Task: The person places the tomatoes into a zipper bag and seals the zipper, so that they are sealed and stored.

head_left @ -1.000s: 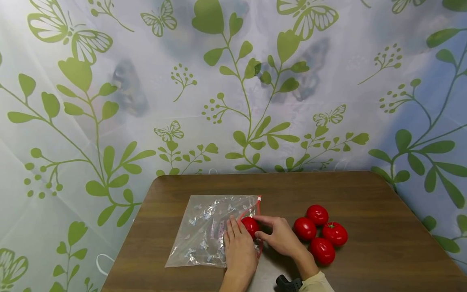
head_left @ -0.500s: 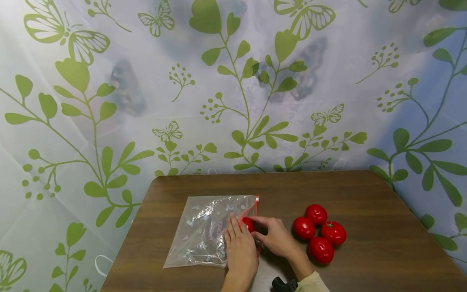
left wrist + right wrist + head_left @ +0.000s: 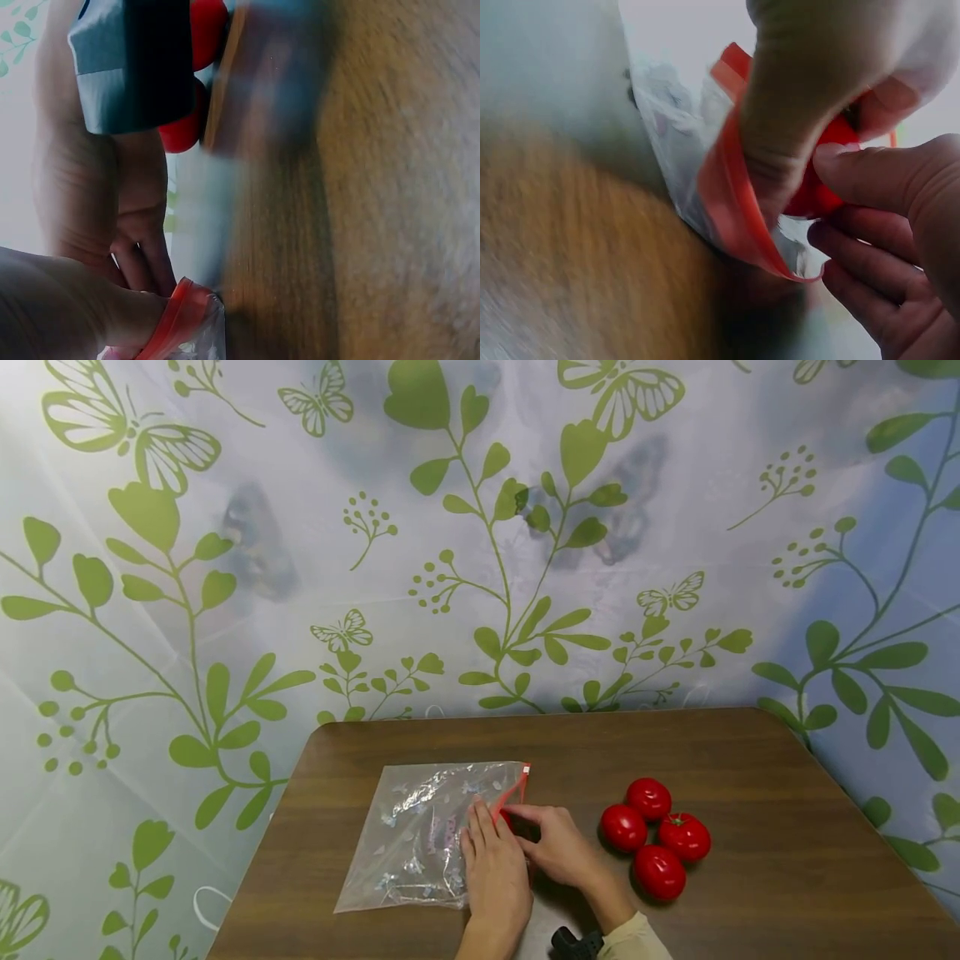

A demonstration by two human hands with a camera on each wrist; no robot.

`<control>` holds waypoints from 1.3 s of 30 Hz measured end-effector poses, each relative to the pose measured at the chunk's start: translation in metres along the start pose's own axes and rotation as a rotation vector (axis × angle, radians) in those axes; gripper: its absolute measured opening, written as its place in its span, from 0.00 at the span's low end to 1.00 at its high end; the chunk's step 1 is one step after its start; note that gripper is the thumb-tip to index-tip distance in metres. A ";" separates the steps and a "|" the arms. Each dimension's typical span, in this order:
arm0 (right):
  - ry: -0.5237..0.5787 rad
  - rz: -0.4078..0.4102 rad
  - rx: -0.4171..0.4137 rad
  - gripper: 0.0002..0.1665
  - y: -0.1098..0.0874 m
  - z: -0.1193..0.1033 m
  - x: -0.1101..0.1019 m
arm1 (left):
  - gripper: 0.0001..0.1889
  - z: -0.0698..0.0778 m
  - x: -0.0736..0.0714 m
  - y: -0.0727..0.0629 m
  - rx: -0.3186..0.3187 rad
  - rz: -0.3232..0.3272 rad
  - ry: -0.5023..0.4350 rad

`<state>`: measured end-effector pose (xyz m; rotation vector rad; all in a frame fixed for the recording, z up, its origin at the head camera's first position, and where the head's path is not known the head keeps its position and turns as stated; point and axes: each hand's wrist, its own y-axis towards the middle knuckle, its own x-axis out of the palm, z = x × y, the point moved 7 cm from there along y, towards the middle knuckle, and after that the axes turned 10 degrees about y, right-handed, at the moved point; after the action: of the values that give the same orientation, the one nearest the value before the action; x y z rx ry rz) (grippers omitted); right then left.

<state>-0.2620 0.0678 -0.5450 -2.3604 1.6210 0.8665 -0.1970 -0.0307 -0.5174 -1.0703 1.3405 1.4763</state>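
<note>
A clear zip bag [image 3: 401,847] with a red-edged mouth lies flat on the table. My left hand [image 3: 497,881] lies over the bag at its mouth, fingers extended on top; in the left wrist view its thumb reaches inside the red edge [image 3: 176,319], holding the upper layer. My right hand [image 3: 564,850] grips a red tomato [image 3: 817,191] between thumb and fingers at the bag's mouth. In the head view both hands and the bag hide most of that tomato.
Several more red tomatoes [image 3: 623,828] sit clustered to the right of my right hand, one with a green stem top. The brown wooden table [image 3: 787,860] ends at a leaf-and-butterfly patterned curtain [image 3: 480,527]. A black wrist device [image 3: 576,943] sits on my right wrist.
My right hand has moved left with the tomato, which has slid further into the bag's mouth and is now mostly hidden. The left hand keeps its place on the bag.
</note>
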 end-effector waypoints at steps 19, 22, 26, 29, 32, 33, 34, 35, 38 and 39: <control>0.006 0.046 -0.031 0.24 0.007 -0.004 0.005 | 0.30 0.001 -0.002 0.002 -0.002 0.029 0.027; 0.002 0.049 -0.039 0.24 0.007 -0.003 0.005 | 0.31 0.001 -0.002 0.002 -0.001 0.020 0.043; -0.008 0.051 -0.056 0.25 0.005 -0.002 0.002 | 0.35 0.000 0.000 0.003 0.003 -0.004 0.049; 0.003 0.049 -0.049 0.25 0.003 -0.002 -0.003 | 0.41 0.000 0.002 0.002 0.008 -0.024 0.053; 0.014 0.033 -0.031 0.25 0.001 -0.004 -0.009 | 0.45 0.000 0.002 0.001 0.015 -0.022 0.063; 0.019 0.025 -0.027 0.25 0.001 -0.004 -0.011 | 0.46 -0.001 0.003 0.001 0.017 -0.016 0.067; 0.022 0.017 -0.025 0.25 0.000 -0.006 -0.013 | 0.47 0.000 0.003 0.001 0.020 -0.011 0.073; 0.025 0.011 -0.022 0.25 0.000 -0.007 -0.015 | 0.47 -0.001 0.002 0.001 0.021 -0.003 0.079; 0.026 0.007 -0.018 0.25 -0.003 -0.011 -0.023 | 0.50 -0.001 0.001 0.001 0.022 0.015 0.084; 0.025 0.010 -0.017 0.26 -0.004 -0.012 -0.026 | 0.52 -0.001 0.001 0.001 0.023 0.015 0.086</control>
<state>-0.2607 0.0848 -0.5225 -2.3859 1.6422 0.8590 -0.1978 -0.0318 -0.5182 -1.1220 1.4244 1.4372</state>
